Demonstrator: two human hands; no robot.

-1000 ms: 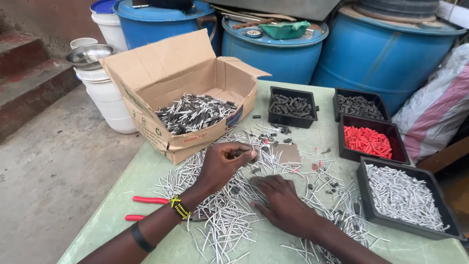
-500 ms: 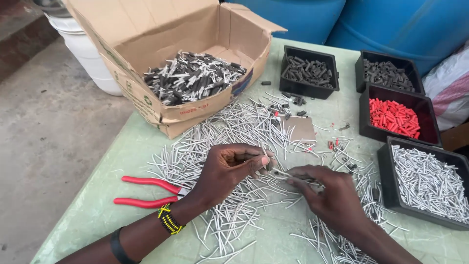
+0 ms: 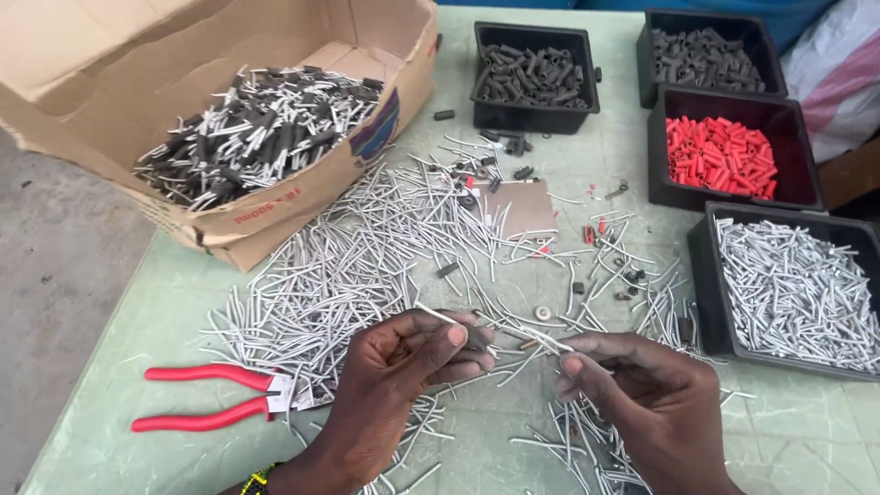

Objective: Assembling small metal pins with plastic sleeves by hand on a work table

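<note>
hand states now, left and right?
Left hand: closed, pinching a short black sleeve piece with a thin grey metal rod.
Right hand: closed, pinching another thin grey rod.

Two bare hands in view, no gloves, no rings, no sleeves reaching the wrists. The left hand (image 3: 403, 367) shows short, plain nails, and a beaded bracelet (image 3: 258, 479) in yellow, green and black peeks in at its wrist by the bottom edge. The right hand (image 3: 646, 403) has a bare wrist and forearm.
</note>
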